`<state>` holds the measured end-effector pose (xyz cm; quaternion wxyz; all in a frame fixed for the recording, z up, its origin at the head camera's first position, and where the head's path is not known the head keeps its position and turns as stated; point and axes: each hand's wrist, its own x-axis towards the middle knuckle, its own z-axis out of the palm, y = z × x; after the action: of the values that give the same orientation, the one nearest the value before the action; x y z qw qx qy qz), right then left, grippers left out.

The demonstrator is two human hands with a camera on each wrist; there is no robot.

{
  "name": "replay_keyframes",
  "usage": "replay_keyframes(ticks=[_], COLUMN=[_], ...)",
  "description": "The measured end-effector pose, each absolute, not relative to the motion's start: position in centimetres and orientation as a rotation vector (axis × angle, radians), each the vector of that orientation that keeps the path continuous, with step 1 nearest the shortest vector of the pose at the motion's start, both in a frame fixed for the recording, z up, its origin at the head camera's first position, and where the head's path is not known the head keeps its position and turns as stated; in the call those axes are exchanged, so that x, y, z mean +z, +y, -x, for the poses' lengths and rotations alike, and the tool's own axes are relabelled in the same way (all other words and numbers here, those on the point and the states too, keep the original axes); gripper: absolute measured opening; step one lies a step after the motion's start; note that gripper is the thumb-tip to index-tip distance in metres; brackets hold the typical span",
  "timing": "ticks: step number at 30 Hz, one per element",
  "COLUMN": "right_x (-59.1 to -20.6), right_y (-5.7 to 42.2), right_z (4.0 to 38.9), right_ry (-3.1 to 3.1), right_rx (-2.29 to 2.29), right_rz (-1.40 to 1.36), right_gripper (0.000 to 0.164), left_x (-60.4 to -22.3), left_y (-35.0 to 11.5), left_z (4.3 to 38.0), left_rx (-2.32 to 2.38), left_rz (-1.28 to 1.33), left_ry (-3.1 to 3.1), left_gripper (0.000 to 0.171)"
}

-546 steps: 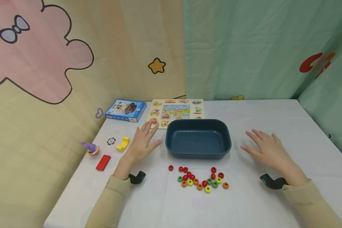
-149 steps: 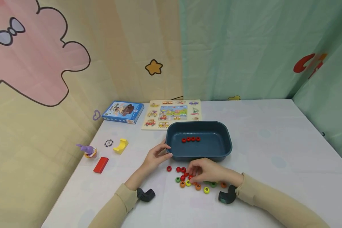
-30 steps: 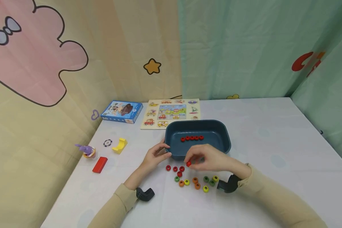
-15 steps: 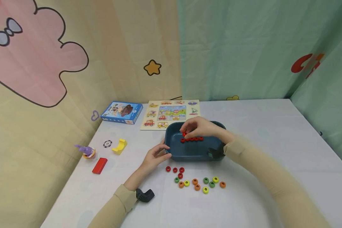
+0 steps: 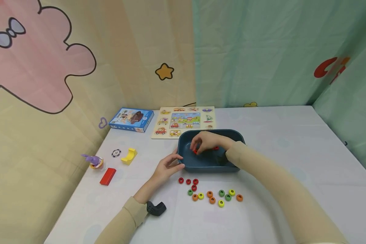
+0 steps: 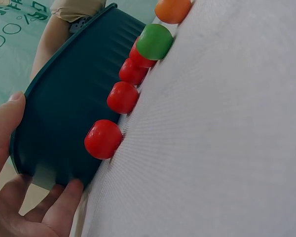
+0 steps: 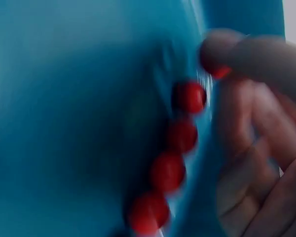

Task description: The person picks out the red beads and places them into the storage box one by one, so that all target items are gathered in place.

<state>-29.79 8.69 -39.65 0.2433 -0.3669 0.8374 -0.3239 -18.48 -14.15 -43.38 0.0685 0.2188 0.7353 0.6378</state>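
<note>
Since a second earlier, your right hand (image 5: 208, 140) had moved from the near wall of the dark blue, plastic-looking rectangular tray (image 5: 211, 168) to inside it. At left, your left hand (image 5: 167, 166) gripped the tray's end, thumb and fingers curved against it. Rightward, your right thumb and finger pinched one small, glossy round red bead (image 7: 221, 72) low inside the tray, near a row of round red beads (image 7: 167, 172). Brushing fingertips could have set that row rolling, since the smooth floor likely offered little hold; a left-hand tug risked the same. You had at least four in that row, your hand hiding any others. Before the tray, on the white tabletop (image 5: 177, 223), lay four loose red beads (image 5: 194, 187), three round green beads (image 5: 221, 193), four round orange beads (image 5: 209, 194) and three round yellow beads (image 5: 221, 203).
</note>
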Motion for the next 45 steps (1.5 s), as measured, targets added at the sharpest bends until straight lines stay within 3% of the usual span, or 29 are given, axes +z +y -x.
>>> replay_keyframes(ticks=[8, 14, 21, 26, 31, 45], right_x=[-40.6, -37.6, -33.9, -35.7, -39.0, -42.1], right_y=[8.3, 9.5, 11.5, 11.5, 10.9, 9.5], right_z=[29.5, 28.8, 23.8, 19.8, 17.5, 16.7], right_ry=[2.255, 2.277, 2.064, 1.913, 1.939, 2.154], right_rx=[-0.859, -1.035, -1.378, -1.381, -1.307, -1.102], right_rz=[0.99, 1.043, 1.12, 1.183, 1.195, 1.087], right_gripper=[0.026, 0.034, 0.032, 0.026, 0.031, 0.037], left_x=[-43.4, -43.4, -43.2, -43.0, -43.1, -43.4], left_y=[-14.0, -14.1, -14.0, -14.0, -14.0, -14.2], left_z=[18.5, 18.5, 18.5, 18.4, 18.4, 18.6], left_rx=[1.924, 1.926, 1.941, 1.94, 1.924, 1.951], left_rz=[-0.619, -0.641, -0.642, -0.64, -0.671, -0.648], left_ry=[2.209, 2.211, 2.201, 2.218, 2.236, 2.199], left_gripper=[0.031, 0.032, 0.029, 0.029, 0.032, 0.029])
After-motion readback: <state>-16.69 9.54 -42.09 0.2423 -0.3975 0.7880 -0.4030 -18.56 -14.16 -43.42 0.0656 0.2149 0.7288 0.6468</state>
